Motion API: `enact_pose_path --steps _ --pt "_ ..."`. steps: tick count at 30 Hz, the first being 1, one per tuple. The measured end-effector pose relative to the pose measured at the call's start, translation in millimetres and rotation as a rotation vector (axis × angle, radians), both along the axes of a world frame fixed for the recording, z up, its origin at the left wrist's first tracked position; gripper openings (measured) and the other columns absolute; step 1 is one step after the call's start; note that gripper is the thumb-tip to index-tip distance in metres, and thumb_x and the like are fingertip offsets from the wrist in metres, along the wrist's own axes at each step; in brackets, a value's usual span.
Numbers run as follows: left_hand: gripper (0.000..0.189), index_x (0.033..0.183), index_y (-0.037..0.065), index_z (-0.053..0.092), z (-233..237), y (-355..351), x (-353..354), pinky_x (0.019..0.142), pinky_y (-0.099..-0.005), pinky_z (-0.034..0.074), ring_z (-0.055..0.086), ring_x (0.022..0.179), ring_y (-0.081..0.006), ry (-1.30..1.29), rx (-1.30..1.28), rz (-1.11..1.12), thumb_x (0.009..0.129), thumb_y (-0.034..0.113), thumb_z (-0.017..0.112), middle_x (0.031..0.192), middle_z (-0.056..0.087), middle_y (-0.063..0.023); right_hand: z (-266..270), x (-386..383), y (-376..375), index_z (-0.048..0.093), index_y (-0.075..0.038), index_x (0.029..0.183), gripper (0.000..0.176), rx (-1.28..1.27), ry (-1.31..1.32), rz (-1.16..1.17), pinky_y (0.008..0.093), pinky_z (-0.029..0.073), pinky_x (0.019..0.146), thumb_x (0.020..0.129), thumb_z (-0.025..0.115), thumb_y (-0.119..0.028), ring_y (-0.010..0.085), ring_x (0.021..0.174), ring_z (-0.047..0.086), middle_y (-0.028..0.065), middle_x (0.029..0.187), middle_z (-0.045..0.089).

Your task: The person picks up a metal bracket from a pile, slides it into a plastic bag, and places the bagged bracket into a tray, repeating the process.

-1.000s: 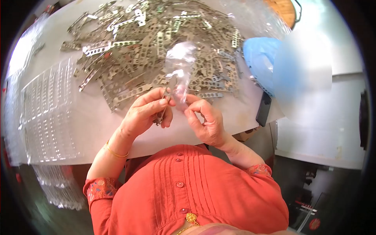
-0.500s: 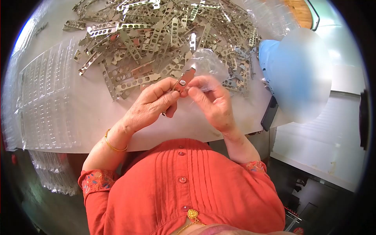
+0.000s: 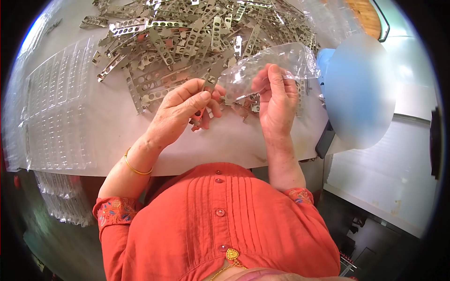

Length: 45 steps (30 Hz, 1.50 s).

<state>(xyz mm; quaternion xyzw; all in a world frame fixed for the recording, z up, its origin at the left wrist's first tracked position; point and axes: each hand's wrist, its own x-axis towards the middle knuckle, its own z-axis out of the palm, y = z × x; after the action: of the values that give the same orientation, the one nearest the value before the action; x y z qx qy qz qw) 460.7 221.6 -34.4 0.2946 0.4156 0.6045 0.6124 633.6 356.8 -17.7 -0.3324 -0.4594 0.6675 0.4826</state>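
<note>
My left hand [image 3: 176,110] is closed around a flat metal bracket [image 3: 212,78], pinched between thumb and fingers and pointing up toward the pile. Lower in the same hand, more metal shows below the fingers. A crumpled sheet of clear plastic film [image 3: 243,77] spreads beside the bracket and reaches to the right. My right hand [image 3: 279,100] is raised with its fingers bent against this film, which passes across the fingertips. Beyond both hands lies a heap of perforated metal brackets [image 3: 159,49].
Clear moulded plastic trays [image 3: 58,107] lie at the left of the white table [image 3: 225,145]. A dark phone [image 3: 325,139] rests near the right edge. Someone in a blue cap [image 3: 358,89] is close on the right. Stacked clear trays [image 3: 63,196] stand below the table's left edge.
My right hand has moved up and to the right, away from the left hand. The clear film has spread out wider between them. My left hand keeps the bracket, slightly left of before.
</note>
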Motion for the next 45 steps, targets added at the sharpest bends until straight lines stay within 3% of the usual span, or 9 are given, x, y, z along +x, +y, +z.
enact_pose_path --steps 2,4,8,10,16,25,34,38,45 --pt "0.024 0.112 0.002 0.060 1.6 0.0 1.1 0.047 -0.0211 0.041 0.058 0.057 -0.0116 -0.001 -0.002 -0.003 0.105 0.023 0.050 0.101 0.068 -0.0124 -1.0 -2.8 -3.1 0.066 -0.005 0.103 0.016 0.009 -0.017 -0.013 0.0271 0.054 0.066 0.098 0.068 -0.020 0.0133 0.073 0.066 0.0058 0.087 0.069" --pt "0.031 0.122 0.004 0.064 2.9 -1.6 1.0 0.058 -0.0189 0.044 0.058 0.073 -0.0044 -0.015 -0.016 0.000 0.105 0.028 0.053 0.100 0.068 -0.0027 0.2 -6.5 -8.7 0.065 -0.005 0.103 0.016 0.033 -0.037 0.013 0.0272 0.054 0.066 0.098 0.067 -0.020 0.0129 0.074 0.065 0.0055 0.087 0.069" --pt "0.030 0.123 0.003 0.063 -7.4 0.6 -0.3 0.071 -0.0200 0.047 0.059 0.090 -0.0043 0.094 0.094 0.037 0.105 0.026 0.054 0.109 0.068 -0.0013 5.5 -5.8 -16.7 0.065 -0.005 0.104 0.015 0.032 -0.112 0.045 0.0270 0.054 0.068 0.099 0.066 -0.019 0.0113 0.077 0.065 0.0045 0.088 0.068" --pt "0.019 0.107 0.003 0.064 0.1 -1.0 2.6 0.091 -0.0263 0.046 0.058 0.105 -0.0101 0.113 0.052 0.103 0.103 0.019 0.055 0.124 0.065 -0.0091 -0.4 -3.0 -13.4 0.065 -0.005 0.104 0.015 0.057 -0.109 0.042 0.0266 0.054 0.069 0.099 0.066 -0.020 0.0110 0.077 0.065 0.0044 0.089 0.068" --pt "0.017 0.106 0.003 0.066 -5.7 -1.5 -1.7 0.099 -0.0333 0.046 0.059 0.109 -0.0152 0.123 0.041 0.127 0.102 0.017 0.056 0.130 0.062 -0.0125 -3.4 -0.2 -16.0 0.064 -0.005 0.105 0.014 0.065 -0.152 0.039 0.0257 0.054 0.071 0.099 0.065 -0.018 0.0106 0.078 0.065 0.0044 0.091 0.069" --pt "0.023 0.112 -0.002 0.062 -8.3 1.2 -2.8 0.103 -0.0376 0.047 0.063 0.115 -0.0232 -0.034 0.110 0.110 0.103 0.016 0.054 0.128 0.062 -0.0193 0.0 -3.0 -21.0 0.063 -0.004 0.106 0.016 0.116 -0.240 0.114 0.0264 0.055 0.072 0.101 0.062 -0.019 0.0115 0.080 0.066 0.0046 0.092 0.069" --pt "0.024 0.119 -0.003 0.059 -10.8 0.1 -0.4 0.101 -0.0381 0.052 0.066 0.112 -0.0279 -0.102 0.097 0.171 0.104 0.015 0.053 0.116 0.067 -0.0156 -5.0 1.7 -4.4 0.063 -0.004 0.104 0.019 0.123 -0.144 0.036 0.0266 0.054 0.071 0.102 0.060 -0.023 0.0126 0.077 0.066 0.0046 0.090 0.069" --pt "0.024 0.119 -0.003 0.059 -8.0 -0.6 -2.2 0.101 -0.0394 0.052 0.066 0.113 -0.0284 -0.021 0.067 0.152 0.104 0.013 0.053 0.120 0.066 -0.0167 18.4 -6.4 -17.7 0.064 -0.004 0.103 0.018 -0.047 -0.176 0.119 0.0267 0.054 0.071 0.101 0.063 -0.022 0.0115 0.077 0.066 0.0049 0.091 0.070" --pt "0.024 0.116 -0.003 0.060 -5.1 2.2 -1.0 0.095 -0.0372 0.053 0.067 0.108 -0.0268 -0.094 0.123 0.170 0.104 0.016 0.053 0.123 0.065 -0.0193 6.3 -0.6 -8.3 0.067 -0.004 0.103 0.016 0.024 -0.226 0.125 0.0276 0.055 0.069 0.098 0.067 -0.020 0.0109 0.076 0.066 0.0045 0.089 0.071"
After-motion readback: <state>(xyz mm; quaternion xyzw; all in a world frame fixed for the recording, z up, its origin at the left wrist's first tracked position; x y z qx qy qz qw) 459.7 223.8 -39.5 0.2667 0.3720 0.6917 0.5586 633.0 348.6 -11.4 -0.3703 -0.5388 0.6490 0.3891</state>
